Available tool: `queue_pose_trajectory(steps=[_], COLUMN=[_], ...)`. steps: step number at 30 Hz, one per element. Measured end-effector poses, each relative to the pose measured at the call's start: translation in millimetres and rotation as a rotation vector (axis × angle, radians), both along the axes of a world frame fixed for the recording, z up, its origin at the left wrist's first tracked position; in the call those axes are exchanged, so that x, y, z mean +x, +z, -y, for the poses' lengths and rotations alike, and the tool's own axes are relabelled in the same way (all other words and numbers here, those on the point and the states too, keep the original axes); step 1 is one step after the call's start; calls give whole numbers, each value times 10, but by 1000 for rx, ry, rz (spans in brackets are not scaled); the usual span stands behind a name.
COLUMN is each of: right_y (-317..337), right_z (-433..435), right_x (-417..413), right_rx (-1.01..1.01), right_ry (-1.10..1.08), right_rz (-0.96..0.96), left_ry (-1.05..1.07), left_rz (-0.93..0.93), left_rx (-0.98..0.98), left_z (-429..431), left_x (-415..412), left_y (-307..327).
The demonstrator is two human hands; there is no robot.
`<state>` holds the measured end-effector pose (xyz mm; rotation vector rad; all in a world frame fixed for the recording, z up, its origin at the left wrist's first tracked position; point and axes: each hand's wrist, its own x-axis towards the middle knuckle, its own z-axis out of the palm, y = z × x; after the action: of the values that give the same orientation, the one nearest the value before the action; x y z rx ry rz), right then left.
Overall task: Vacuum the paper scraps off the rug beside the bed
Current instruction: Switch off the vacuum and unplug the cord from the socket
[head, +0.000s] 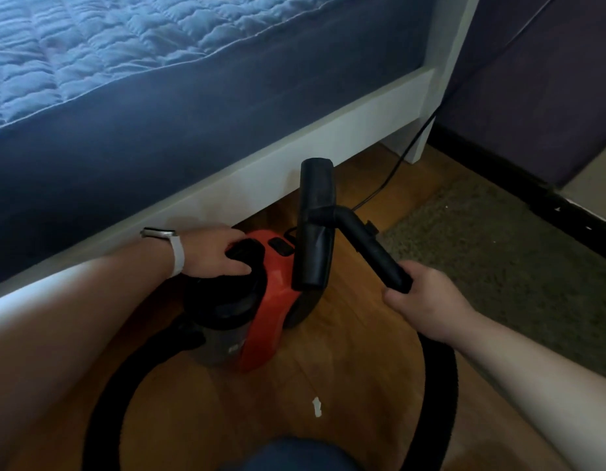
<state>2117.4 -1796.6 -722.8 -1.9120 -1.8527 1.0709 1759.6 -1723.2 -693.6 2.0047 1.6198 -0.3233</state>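
Note:
A small red and black vacuum [271, 300] stands on the wooden floor beside the bed. My left hand [213, 253] grips its black top handle. My right hand [427, 300] is closed around the black wand [373, 249], which ends in a wide black nozzle [316, 226] raised above the vacuum body. The black hose [440, 385] loops across the floor in front of me. The grey-green rug [491, 266] lies to the right. One white paper scrap [316, 406] lies on the bare floor near me.
The bed [158, 113] with a blue quilt and white frame fills the left and top. A black power cord [406, 154] runs past the bed leg. A dark baseboard [519, 185] and purple wall stand at right. My knee [294, 453] shows at the bottom.

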Motion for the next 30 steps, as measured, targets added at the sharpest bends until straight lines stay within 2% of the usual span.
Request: queue_pose_trajectory(steps=[4, 7, 12, 14, 18, 25, 30], right_y=[-9, -16, -48, -51, -83, -149, -192], right_z=[-54, -70, -74, -84, -88, -135, -169], right_x=[-6, 24, 111, 139, 190, 237, 269], right_rx=[-20, -32, -24, -24, -29, -44, -60], right_ry=[-7, -18, -58, -77, -91, -99, -111], right_rz=[17, 26, 28, 19, 24, 20, 11], left_ry=[27, -67, -329, -380, -382, -300, -260], left_rz=[75, 46, -321, -398, -429, -339, -431], left_rx=[-62, -102, -114, -103, -93, -89, -120], left_z=[-82, -249, -451, -491, -479, -438, -426], left_x=[47, 193, 534, 591, 599, 510, 514], left_y=[-68, -128, -271, -316, -354, -435, -441])
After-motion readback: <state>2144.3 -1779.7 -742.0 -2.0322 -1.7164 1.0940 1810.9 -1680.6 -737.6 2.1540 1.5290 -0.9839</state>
